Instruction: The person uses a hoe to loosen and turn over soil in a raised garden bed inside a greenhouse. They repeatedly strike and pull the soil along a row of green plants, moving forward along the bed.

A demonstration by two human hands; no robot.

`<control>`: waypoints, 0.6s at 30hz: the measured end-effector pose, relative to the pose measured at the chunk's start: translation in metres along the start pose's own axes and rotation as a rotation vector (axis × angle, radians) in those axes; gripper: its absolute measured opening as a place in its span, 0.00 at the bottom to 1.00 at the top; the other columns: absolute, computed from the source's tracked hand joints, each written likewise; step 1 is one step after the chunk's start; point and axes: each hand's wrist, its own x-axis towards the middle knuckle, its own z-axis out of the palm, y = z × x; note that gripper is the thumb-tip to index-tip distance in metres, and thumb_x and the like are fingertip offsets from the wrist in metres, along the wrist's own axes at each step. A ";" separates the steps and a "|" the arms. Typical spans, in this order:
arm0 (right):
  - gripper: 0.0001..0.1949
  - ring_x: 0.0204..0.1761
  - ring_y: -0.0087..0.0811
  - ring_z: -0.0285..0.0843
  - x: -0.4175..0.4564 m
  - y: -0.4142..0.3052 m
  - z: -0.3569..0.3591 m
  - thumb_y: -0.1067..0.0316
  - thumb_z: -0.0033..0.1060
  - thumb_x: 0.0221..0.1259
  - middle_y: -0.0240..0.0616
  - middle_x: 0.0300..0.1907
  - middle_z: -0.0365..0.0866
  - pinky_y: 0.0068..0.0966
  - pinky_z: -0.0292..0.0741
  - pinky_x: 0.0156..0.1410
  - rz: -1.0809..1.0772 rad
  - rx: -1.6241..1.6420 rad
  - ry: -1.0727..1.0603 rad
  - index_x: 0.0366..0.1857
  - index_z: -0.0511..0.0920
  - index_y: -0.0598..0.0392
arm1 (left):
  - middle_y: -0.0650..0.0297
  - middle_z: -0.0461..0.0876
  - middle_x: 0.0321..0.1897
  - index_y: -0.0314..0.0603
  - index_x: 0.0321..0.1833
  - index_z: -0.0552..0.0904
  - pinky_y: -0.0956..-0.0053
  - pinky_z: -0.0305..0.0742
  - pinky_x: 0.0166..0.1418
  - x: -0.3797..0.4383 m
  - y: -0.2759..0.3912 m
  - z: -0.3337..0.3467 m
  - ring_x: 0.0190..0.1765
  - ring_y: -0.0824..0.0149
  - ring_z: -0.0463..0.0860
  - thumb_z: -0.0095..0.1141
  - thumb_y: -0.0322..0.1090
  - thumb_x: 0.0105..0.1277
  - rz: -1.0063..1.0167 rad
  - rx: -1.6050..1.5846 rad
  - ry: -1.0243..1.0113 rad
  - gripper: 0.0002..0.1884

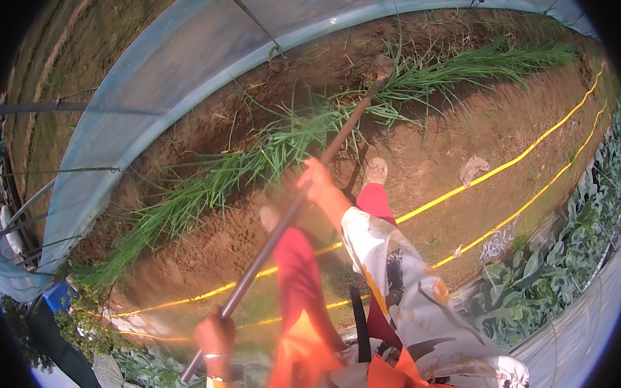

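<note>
A long-handled tool, apparently a hoe, slants across the view, its brown handle (265, 257) running from low left to upper centre. My left hand (215, 334) is wrapped around the handle near its lower end. Farther up the same handle, my right hand (319, 181) grips it. The tool's head (384, 66) is small and partly merges with the soil and leaves, so its shape is unclear. It rests at the far side of a row of green onion-like plants (211, 183). The upper part of the row (464, 65) leans over to the right.
Two yellow hoses (463, 189) cross the brown soil (428, 153) around my feet. Translucent plastic sheeting (142, 90) borders the far side. Broad-leaved plants (538, 279) grow at right. A crumpled scrap (473, 170) and tangled pale string (499, 241) lie by the hoses.
</note>
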 end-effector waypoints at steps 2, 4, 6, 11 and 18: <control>0.12 0.10 0.24 0.52 0.027 -0.009 0.000 0.69 0.54 0.55 0.27 0.11 0.56 0.27 0.60 0.17 0.015 0.106 -0.023 0.19 0.62 0.50 | 0.51 0.80 0.19 0.48 0.31 0.81 0.56 0.75 0.28 0.029 -0.005 0.008 0.24 0.48 0.81 0.53 0.30 0.49 0.056 -0.023 0.033 0.07; 0.11 0.11 0.24 0.52 0.043 -0.012 0.011 0.68 0.53 0.56 0.27 0.11 0.55 0.26 0.60 0.16 0.041 0.125 -0.066 0.21 0.63 0.51 | 0.51 0.80 0.18 0.48 0.31 0.81 0.56 0.75 0.27 0.054 -0.015 0.017 0.23 0.48 0.80 0.53 0.30 0.49 0.098 -0.032 0.077 0.07; 0.11 0.11 0.24 0.53 0.053 0.001 0.019 0.67 0.52 0.58 0.27 0.10 0.54 0.25 0.60 0.16 0.004 0.077 0.006 0.21 0.63 0.51 | 0.52 0.80 0.18 0.49 0.31 0.82 0.57 0.75 0.27 0.066 -0.028 0.023 0.23 0.49 0.81 0.53 0.30 0.50 0.098 0.014 0.106 0.07; 0.09 0.10 0.25 0.52 0.064 0.035 0.032 0.69 0.50 0.58 0.27 0.10 0.54 0.25 0.61 0.16 0.040 0.090 0.003 0.21 0.64 0.51 | 0.53 0.79 0.17 0.49 0.28 0.80 0.57 0.75 0.26 0.064 -0.043 -0.010 0.23 0.50 0.80 0.53 0.30 0.51 0.048 0.073 0.102 0.04; 0.10 0.11 0.28 0.53 0.014 0.074 0.057 0.69 0.50 0.59 0.28 0.11 0.54 0.29 0.62 0.20 0.184 0.111 -0.099 0.21 0.64 0.51 | 0.54 0.78 0.17 0.47 0.24 0.78 0.58 0.72 0.25 0.020 -0.065 -0.061 0.24 0.49 0.80 0.56 0.29 0.49 -0.064 0.174 0.127 0.02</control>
